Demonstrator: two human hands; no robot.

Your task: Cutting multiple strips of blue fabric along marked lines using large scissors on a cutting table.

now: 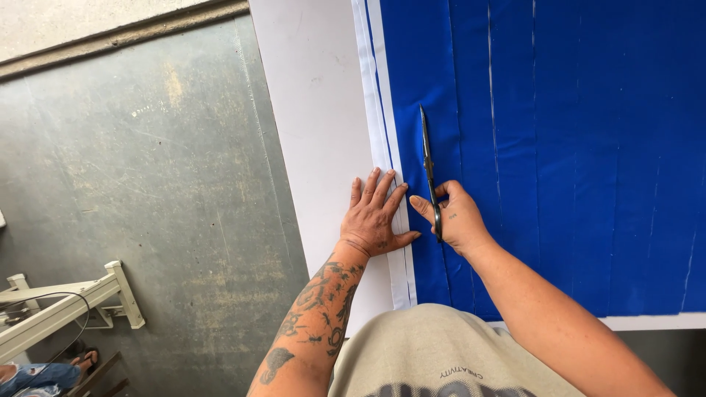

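A large blue cloth [573, 147] lies spread over layered white sheets [382, 125] on a white table [309, 110]. My left hand [375, 217] presses flat, fingers spread, on the white sheet edge right beside the cloth's left border. My right hand [456, 217] grips the handles of dark metal scissors [428, 165], whose blades point away from me along the blue cloth near its left edge. Thin pale lines run lengthwise over the cloth.
The table's left edge drops to a grey concrete floor [147, 184]. A white wooden frame [66, 305] with a cable stands at the lower left, and another person's feet in sandals [84, 360] show beside it.
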